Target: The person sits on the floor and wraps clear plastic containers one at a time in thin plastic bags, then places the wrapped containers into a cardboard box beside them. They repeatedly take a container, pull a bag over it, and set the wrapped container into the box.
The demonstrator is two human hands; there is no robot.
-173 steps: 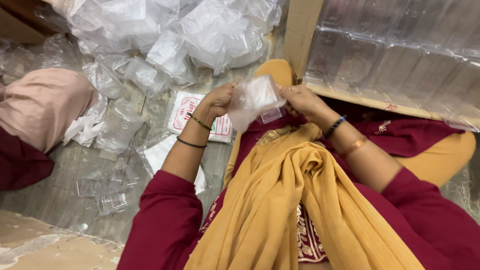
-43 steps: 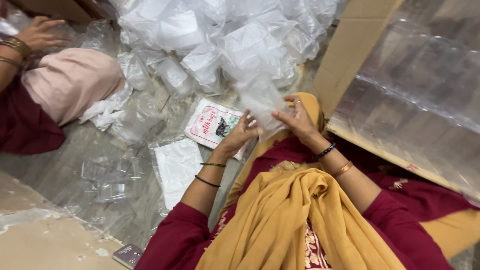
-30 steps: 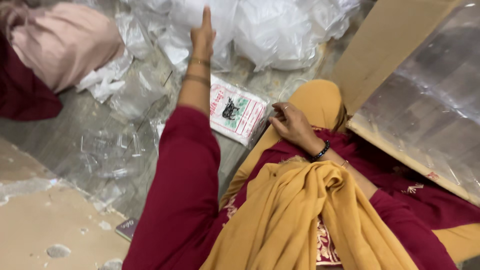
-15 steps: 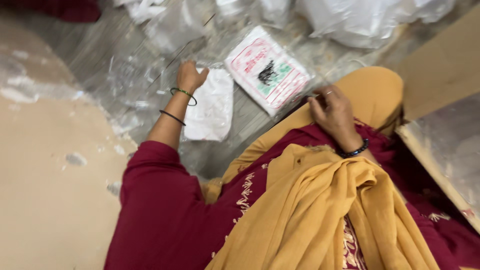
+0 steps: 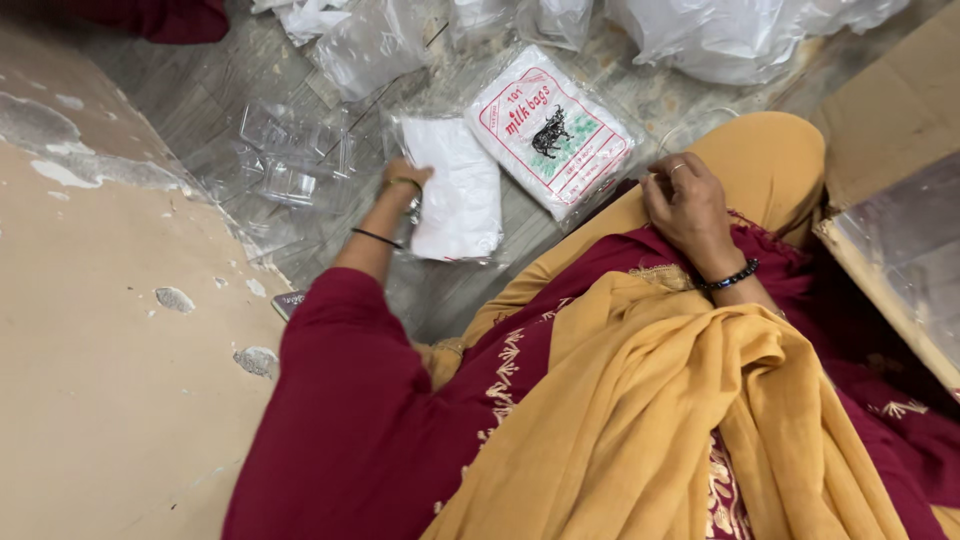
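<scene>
While the head view looks steeply down over a lap covered by a mustard scarf [image 5: 640,420] and maroon sleeves, the left hand [image 5: 405,180] is seen stretched out to the floor, laid against the left edge of a stack of plain white bags [image 5: 455,195] wrapped in clear film; whether the fingers are closed around that edge cannot be told, since they are partly hidden behind the wrist and its bangles. The stack is found lying flat on the grey floor [image 5: 200,110], just in front of the person's left knee. Touching its upper right corner, a second packet of bags [image 5: 555,130] is seen, white with a red border and a small black animal figure printed on it, turned at an angle. The right hand [image 5: 690,205] is rested on the mustard-clad right knee, fingers loosely curled and holding nothing, a ring on one finger and a dark bead bracelet at the wrist; the two hands are kept well apart. Crumpled clear plastic wrappers [image 5: 290,165] are scattered on the floor beside the left hand, and a heap of filled clear plastic bags [image 5: 720,30] is ranged along the top edge. A cardboard box [image 5: 880,110] lined with clear film is set at the right, near the right knee. At the left, a worn beige surface [image 5: 100,330] with chipped patches is seen.
</scene>
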